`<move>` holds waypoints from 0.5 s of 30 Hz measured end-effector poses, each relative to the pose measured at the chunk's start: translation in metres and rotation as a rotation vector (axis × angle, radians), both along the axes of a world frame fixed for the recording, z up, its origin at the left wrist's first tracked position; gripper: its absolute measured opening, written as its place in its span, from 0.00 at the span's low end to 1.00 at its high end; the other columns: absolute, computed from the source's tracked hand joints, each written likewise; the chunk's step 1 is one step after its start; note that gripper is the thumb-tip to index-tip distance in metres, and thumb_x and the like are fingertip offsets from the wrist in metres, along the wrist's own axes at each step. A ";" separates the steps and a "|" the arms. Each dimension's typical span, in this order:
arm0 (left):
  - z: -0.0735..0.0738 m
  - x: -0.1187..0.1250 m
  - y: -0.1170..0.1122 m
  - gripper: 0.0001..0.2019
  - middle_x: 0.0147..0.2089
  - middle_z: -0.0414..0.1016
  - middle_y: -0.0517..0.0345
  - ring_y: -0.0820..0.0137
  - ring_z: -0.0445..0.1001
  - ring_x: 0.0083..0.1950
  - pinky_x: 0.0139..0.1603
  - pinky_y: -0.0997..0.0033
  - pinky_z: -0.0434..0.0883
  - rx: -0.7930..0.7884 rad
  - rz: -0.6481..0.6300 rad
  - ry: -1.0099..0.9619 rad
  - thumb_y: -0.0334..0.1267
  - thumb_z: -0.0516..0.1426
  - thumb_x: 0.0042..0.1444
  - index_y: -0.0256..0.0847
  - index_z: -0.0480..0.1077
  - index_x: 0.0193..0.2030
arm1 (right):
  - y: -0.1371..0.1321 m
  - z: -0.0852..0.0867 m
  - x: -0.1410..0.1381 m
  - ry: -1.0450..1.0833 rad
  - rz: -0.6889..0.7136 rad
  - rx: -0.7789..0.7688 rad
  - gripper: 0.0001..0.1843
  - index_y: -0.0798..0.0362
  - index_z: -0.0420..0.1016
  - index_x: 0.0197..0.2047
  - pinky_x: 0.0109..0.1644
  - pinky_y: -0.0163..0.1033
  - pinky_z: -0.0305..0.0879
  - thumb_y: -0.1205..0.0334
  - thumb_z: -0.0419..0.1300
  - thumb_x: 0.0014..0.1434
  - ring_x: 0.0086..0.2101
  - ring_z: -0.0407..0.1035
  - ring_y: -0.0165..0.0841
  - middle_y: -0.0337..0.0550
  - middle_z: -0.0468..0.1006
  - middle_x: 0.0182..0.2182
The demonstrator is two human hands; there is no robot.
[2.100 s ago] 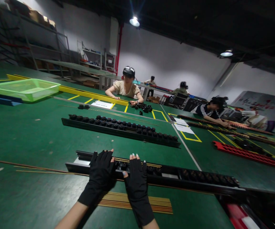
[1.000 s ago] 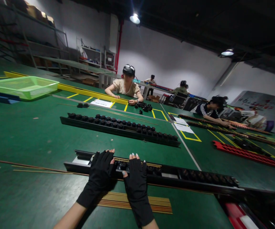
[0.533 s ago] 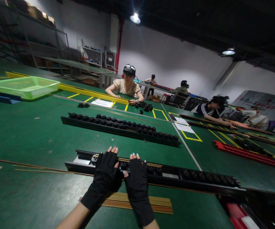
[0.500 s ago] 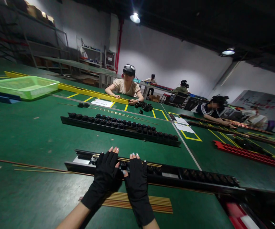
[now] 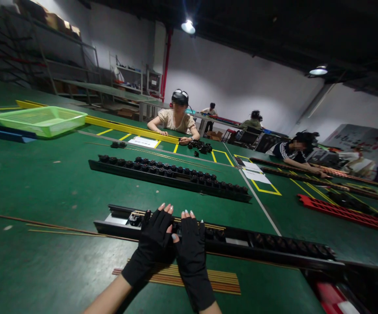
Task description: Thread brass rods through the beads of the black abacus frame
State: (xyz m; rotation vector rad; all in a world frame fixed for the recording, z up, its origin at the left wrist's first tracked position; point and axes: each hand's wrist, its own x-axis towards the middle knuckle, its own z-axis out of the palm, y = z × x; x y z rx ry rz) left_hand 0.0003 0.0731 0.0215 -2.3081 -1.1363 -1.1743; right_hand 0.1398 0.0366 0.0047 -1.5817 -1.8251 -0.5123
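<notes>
My left hand [image 5: 155,229], in a black fingerless glove, lies palm down across a black metal channel [image 5: 283,255]. Beside it, my right hand [image 5: 190,242] rests flat on the same channel, its thumb close to the left one. Fingers on both hands are stretched out and appear to press on the parts inside. Black roller-like blocks [image 5: 270,240] sit in the channel, and thin brass-coloured rods [image 5: 215,227] run along it, partly hidden under my hands. A bundle of brass and copper-coloured rods [image 5: 223,281] lies on the table below my wrists.
A second channel filled with black blocks [image 5: 169,174] lies farther back. Long thin rods [image 5: 61,231] extend leftward. A green basket [image 5: 45,122] stands left, near a yellow rail [image 5: 123,127]. Opposite sits a co-worker [image 5: 174,120] beside black parts [image 5: 201,147]. A red rail [image 5: 346,213] lies right.
The whole view has shifted slightly, so everything appears a little farther right. My hands stay flat on the channel in nearly the same pose.
</notes>
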 end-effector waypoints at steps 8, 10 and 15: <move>-0.008 0.010 0.000 0.26 0.61 0.72 0.44 0.53 0.68 0.61 0.67 0.45 0.52 -0.029 -0.013 -0.031 0.34 0.50 0.53 0.34 0.66 0.60 | 0.003 -0.001 0.000 -0.038 -0.026 -0.009 0.27 0.59 0.66 0.63 0.71 0.50 0.37 0.53 0.48 0.67 0.64 0.57 0.39 0.49 0.70 0.61; -0.008 0.010 0.001 0.26 0.60 0.72 0.44 0.53 0.68 0.61 0.66 0.45 0.53 -0.021 -0.014 -0.035 0.35 0.51 0.53 0.35 0.67 0.60 | 0.002 -0.001 0.000 -0.045 -0.029 -0.016 0.27 0.58 0.65 0.64 0.71 0.50 0.36 0.54 0.48 0.68 0.64 0.56 0.39 0.48 0.69 0.62; -0.003 0.009 -0.002 0.23 0.61 0.72 0.45 0.52 0.67 0.62 0.67 0.45 0.52 0.007 -0.031 -0.015 0.34 0.51 0.55 0.37 0.69 0.57 | 0.004 -0.005 -0.001 -0.013 -0.029 0.013 0.25 0.54 0.64 0.65 0.71 0.50 0.37 0.61 0.46 0.68 0.64 0.56 0.36 0.45 0.70 0.61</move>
